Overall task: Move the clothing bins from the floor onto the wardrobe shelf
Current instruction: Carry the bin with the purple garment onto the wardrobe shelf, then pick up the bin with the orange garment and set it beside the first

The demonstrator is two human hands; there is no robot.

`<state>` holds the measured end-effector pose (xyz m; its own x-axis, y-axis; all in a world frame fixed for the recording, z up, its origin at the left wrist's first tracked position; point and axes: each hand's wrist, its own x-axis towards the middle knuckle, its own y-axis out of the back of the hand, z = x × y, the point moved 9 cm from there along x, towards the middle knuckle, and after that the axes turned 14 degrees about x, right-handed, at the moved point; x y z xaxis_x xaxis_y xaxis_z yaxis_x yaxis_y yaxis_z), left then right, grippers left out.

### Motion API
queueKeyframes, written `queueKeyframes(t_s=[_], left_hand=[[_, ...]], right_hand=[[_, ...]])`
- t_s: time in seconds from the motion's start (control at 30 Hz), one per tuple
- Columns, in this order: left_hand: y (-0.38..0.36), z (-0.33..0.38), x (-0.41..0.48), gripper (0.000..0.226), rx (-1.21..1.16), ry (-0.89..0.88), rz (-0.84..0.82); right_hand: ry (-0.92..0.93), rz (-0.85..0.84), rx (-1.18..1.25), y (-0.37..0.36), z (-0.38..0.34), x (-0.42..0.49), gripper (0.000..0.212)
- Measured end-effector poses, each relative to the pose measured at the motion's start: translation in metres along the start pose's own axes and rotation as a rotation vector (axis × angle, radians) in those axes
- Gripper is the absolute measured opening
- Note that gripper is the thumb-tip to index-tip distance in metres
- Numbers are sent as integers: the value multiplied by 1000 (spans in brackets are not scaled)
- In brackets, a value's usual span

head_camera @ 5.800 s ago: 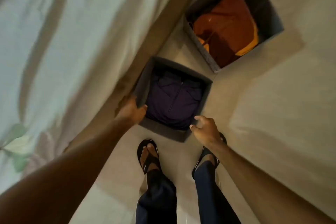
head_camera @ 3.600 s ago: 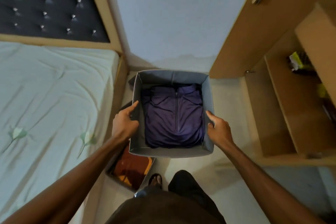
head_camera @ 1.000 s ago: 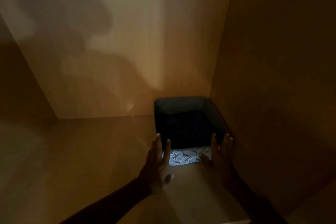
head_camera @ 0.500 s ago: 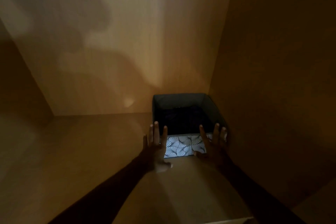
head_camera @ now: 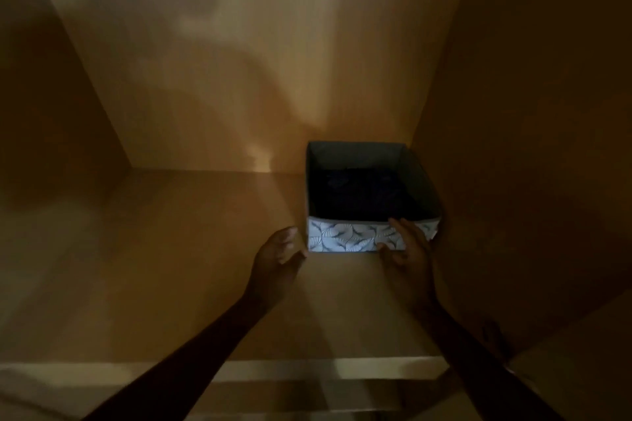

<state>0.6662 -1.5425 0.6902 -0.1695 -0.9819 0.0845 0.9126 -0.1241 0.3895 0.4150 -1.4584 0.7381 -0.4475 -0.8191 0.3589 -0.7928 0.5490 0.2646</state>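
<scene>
Bin: our grey fabric clothing bin with the patterned front [head_camera: 355, 240] now sits deep on the wooden wardrobe shelf [head_camera: 171, 267], against the right wall | Hands: left hand [head_camera: 278, 255] has come off, loosely open; right hand [head_camera: 407, 246] open, touching the front | Meaning: first bin placed; more wait on the floor.

The shelf [head_camera: 191, 270] and side wall [head_camera: 530, 147] look like smooth, matt wood (a laminate sheen); the bin [head_camera: 355, 240] has a matt, patterned cloth front.
</scene>
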Motion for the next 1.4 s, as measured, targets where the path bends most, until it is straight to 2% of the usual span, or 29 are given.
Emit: queueKeyframes(t_s=[0.03,0.1,0.17,0.43,0.67,0.77,0.9,0.97,1.23,1.4], left_hand=[[11,-11,-11,39,-110,80,43],[32,-17,-35,32,-198,128,121],[59,-29,-65,26,-246,170,188],[154,-93,-194,23,-268,430,442],[196,-126,-340,20,-249,653,840],[187,-133,-403,20,-270,761,978],[154,-133,-500,22,-313,898,1244],[131,-128,-547,22,-344,967,1368],[29,-85,-733,23,-414,1116,1802],[-26,-45,-836,20,-443,1130,2037]], right_hand=[[-42,-2,115,-9,-1,-9,43],[-151,-52,279,-30,-1,-28,42],[-248,-178,355,-66,1,-52,39],[-370,-626,459,-191,-21,-151,44],[-386,-1096,439,-271,-45,-242,34],[-376,-1263,393,-288,-52,-281,31],[-341,-1515,342,-300,-55,-353,27],[-296,-1645,293,-296,-56,-395,32],[-133,-2183,188,-229,-98,-583,38],[-9,-2393,187,-163,-138,-694,31]])
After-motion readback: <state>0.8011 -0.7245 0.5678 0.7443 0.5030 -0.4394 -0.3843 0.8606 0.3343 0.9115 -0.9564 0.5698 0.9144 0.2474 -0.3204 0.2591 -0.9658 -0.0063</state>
